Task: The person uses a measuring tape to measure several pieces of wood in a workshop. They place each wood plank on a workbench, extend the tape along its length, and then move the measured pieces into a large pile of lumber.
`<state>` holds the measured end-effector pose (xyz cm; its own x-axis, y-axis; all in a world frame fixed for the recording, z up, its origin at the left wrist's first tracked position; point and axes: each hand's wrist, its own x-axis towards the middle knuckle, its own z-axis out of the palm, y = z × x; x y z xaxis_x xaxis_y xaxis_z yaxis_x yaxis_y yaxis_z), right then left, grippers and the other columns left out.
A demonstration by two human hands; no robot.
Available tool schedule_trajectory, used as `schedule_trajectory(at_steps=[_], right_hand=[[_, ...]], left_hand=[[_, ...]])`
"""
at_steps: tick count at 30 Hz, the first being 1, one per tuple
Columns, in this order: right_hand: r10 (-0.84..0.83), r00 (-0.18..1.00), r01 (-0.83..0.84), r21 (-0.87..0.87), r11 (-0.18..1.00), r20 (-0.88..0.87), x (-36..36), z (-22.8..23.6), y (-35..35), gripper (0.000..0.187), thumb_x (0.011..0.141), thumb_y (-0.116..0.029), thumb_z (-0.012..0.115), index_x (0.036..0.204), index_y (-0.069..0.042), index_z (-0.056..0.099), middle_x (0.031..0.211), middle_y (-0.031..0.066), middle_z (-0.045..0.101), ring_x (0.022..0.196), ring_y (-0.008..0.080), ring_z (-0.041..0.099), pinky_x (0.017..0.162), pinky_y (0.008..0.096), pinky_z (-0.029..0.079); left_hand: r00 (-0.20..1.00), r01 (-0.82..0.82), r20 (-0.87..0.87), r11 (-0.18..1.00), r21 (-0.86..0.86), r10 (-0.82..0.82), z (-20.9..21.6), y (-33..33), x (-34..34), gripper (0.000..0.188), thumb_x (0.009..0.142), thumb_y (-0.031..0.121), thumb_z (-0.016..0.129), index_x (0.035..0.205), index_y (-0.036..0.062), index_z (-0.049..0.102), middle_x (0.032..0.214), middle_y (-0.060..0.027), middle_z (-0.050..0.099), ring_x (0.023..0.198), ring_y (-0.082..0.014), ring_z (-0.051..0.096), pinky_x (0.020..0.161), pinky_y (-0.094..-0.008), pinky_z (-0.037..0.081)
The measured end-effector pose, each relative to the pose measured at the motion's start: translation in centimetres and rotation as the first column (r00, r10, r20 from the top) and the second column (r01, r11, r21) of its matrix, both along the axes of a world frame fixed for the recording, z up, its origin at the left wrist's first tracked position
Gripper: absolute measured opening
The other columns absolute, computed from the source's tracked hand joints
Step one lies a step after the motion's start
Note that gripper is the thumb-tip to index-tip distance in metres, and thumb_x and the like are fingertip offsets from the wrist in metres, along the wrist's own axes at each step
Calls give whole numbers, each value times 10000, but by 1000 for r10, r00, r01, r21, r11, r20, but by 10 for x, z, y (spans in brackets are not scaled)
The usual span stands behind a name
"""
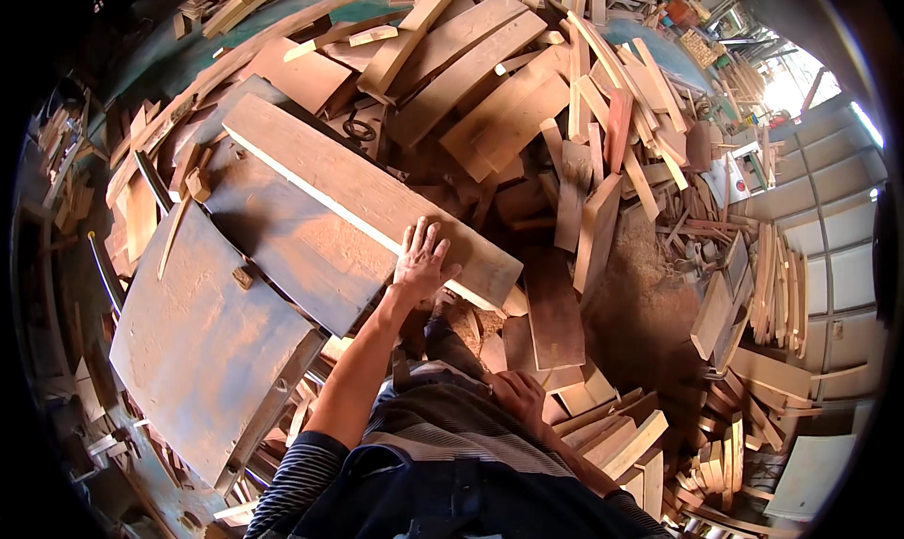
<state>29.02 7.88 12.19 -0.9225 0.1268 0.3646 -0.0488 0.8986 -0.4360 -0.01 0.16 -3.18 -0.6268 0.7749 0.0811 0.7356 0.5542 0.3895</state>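
Observation:
My left hand (423, 258) lies flat near the near end of a thick, pale wooden plank (358, 195), fingers apart on its upper face. The plank slants from upper left to lower right along the far edge of a grey metal machine table (292, 228), and its near end juts past that edge. Sawdust dusts the metal. Close to my body, at the waist, hangs my right hand (517, 391); its fingers are partly hidden and I cannot tell whether they hold anything. A dark brown board (554, 308) stands a little beyond it.
A second metal table plate (202, 341) lies to the left, with a small wood block (243, 277) at the gap. Heaped boards (471, 64) fill the far side, and sawdust (650, 285) covers the floor at right. Stacked offcuts (612, 445) sit by my right side.

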Motion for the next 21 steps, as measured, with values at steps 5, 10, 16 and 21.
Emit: schedule_trajectory(at_steps=[5,10,16,21], right_hand=[[-17,1000,17,-11,1000,23,2,-11,6,187,800,-163,812,946,-108,708,849,49,711,753,251,693,667,377,565],[-16,997,15,8,1000,73,1,-26,10,194,794,-160,806,958,-123,710,875,35,705,759,239,690,668,359,564],[27,992,-20,-53,998,120,-9,-22,9,187,791,-178,805,949,-126,718,884,40,705,791,233,694,710,357,564],[21,995,-20,-10,1000,94,-10,-3,1,126,792,-134,806,886,-74,746,857,103,732,798,302,719,688,401,573]], left_hand=[[999,14,31,1000,-24,-13,3,2,1,719,997,601,549,1448,41,571,1652,-223,329,1586,-417,169,1295,-567,100],[1000,2,17,1000,11,-2,1,4,1,716,996,591,561,1445,34,572,1640,-226,343,1584,-422,171,1292,-569,114],[1000,-7,16,998,58,6,-1,-1,-3,686,971,563,605,1414,40,593,1615,-225,366,1571,-430,184,1284,-578,121],[999,7,30,996,84,-10,9,-2,1,702,928,576,629,1399,58,594,1579,-220,399,1551,-452,210,1275,-579,135]])
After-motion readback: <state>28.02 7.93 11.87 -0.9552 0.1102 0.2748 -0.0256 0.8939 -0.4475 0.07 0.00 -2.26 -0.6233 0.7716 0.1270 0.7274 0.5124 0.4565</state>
